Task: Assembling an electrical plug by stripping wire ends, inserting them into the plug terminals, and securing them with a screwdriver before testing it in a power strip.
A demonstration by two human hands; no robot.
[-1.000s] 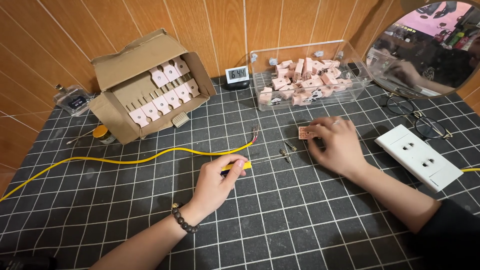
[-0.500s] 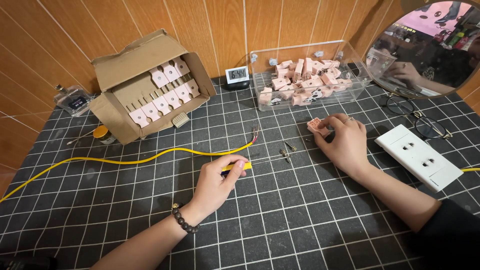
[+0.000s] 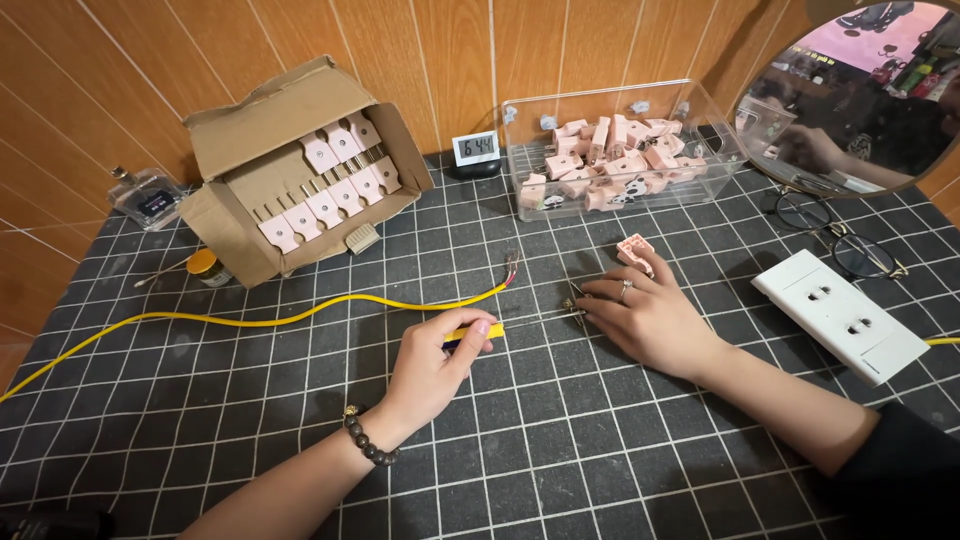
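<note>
Left hand is pinched on a slim yellow-handled screwdriver, its thin metal shaft aimed toward 3 o'clock. Right hand lies flat, fingers spread, pressing a small metal fitting at the shaft's tip; a small pink plastic block sits at its 12 o'clock. That fitting looks light, hard, slippery: pin it from above. The long yellow wire seems limp.
</note>
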